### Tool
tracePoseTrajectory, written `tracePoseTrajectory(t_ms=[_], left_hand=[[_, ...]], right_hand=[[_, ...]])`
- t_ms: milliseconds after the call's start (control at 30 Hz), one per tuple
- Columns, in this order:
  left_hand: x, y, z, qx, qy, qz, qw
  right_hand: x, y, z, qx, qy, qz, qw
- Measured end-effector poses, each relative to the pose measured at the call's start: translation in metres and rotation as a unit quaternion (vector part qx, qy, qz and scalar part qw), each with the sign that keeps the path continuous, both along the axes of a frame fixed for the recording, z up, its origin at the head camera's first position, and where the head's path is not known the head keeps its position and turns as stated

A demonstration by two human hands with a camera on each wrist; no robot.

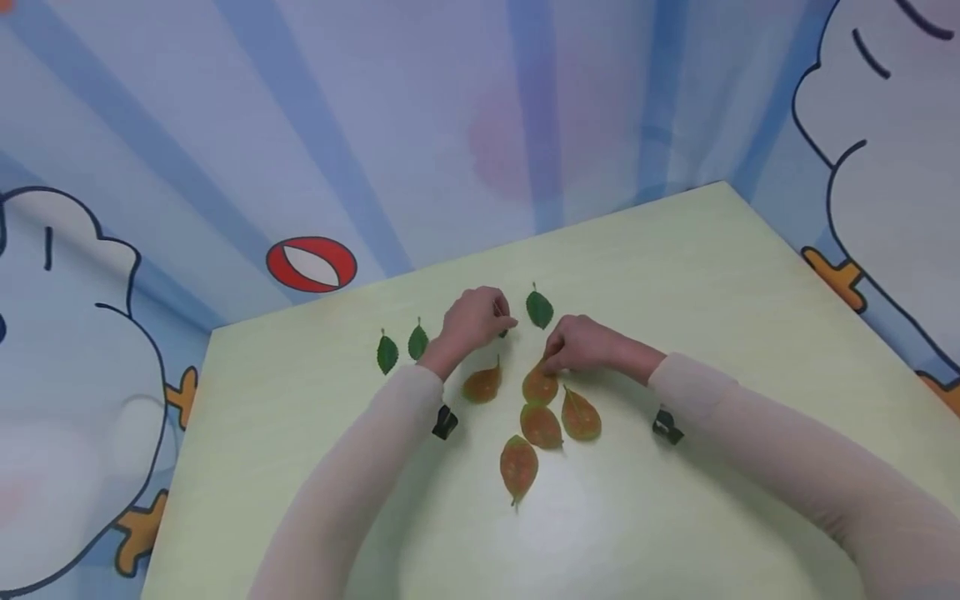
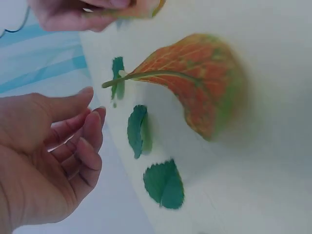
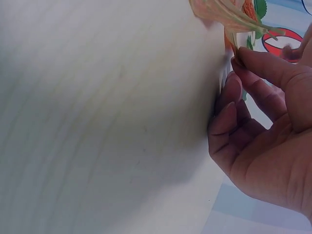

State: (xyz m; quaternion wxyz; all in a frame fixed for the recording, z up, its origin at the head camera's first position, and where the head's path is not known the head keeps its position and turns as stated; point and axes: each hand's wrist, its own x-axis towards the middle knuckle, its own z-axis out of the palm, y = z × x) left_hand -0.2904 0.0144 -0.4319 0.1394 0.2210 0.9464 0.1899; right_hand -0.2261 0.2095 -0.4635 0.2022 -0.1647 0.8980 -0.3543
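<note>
Thumb and fingertips of my right hand (image 1: 581, 343) pinch one end of an orange-red leaf (image 1: 540, 387); the right wrist view shows this pinch close up. My left hand (image 1: 472, 321) hovers left of it, fingers loosely bent, with nothing held in the left wrist view. Beside its fingertips in the head view shows a bit of a green leaf (image 1: 503, 332), mostly hidden by the hand. Just nearer than the left hand lies another orange-red leaf (image 1: 482, 385), its stem pointing away, and it looks large in the left wrist view. A green leaf (image 1: 539, 308) lies between and beyond the hands.
Nearer on the pale table (image 1: 300, 500) lie orange-red leaves: one (image 1: 542, 426) below the pinched leaf, one (image 1: 581, 415) at its right, one (image 1: 519, 468) closest. Two green leaves (image 1: 387, 353) lie left of the left wrist. Printed walls (image 1: 450, 125) border the table.
</note>
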Motion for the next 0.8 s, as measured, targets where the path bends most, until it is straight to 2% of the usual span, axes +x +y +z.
tracePoseTrajectory(t_ms=[100,167,367,567,700,800], left_hand=[[0.015,-0.009,0.003,0.010,-0.007,-0.018,0.9998],[0.023,-0.012,0.002,0.001,-0.009,-0.025,0.9997],[0.040,-0.017,-0.012,-0.046,-0.009,-0.018,0.9988],[0.050,-0.027,-0.022,-0.022,-0.029,-0.009,0.9993],[0.053,-0.036,-0.022,0.006,-0.014,-0.012,0.9998],[0.054,-0.043,-0.020,0.020,-0.006,-0.003,0.9998]], right_hand=[[0.000,0.007,0.001,-0.006,-0.003,-0.007,1.0000],[-0.001,0.011,0.000,-0.010,-0.004,-0.010,0.9999],[-0.004,0.014,-0.005,-0.018,0.000,-0.005,0.9998],[-0.007,0.007,-0.004,-0.020,-0.004,0.008,0.9997],[-0.009,0.004,0.000,-0.018,-0.002,0.013,0.9998],[-0.008,0.004,0.003,-0.021,-0.004,0.016,0.9996]])
